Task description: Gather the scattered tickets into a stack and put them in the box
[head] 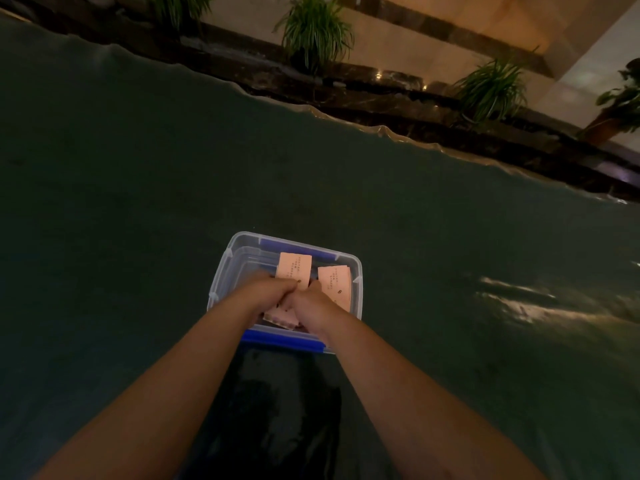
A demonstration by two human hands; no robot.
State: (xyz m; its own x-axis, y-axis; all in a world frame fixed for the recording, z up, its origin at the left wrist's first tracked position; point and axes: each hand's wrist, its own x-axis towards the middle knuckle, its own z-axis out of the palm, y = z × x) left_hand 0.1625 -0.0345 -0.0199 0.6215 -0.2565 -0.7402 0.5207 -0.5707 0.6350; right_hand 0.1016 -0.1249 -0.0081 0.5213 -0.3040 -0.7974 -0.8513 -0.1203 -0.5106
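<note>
We count one box (221,271) on the surface (104,202); two tickets (294,270) at its 12 and 2 o'clock, more under our left grip (268,292) and right grip (311,306), both closed on tickets.

Open dark green table (138,202) lies left, right and far of the clear box (221,271). Box walls hem both hands (266,292) with pink tickets (294,270); plants (315,32) stand beyond the far edge.
</note>
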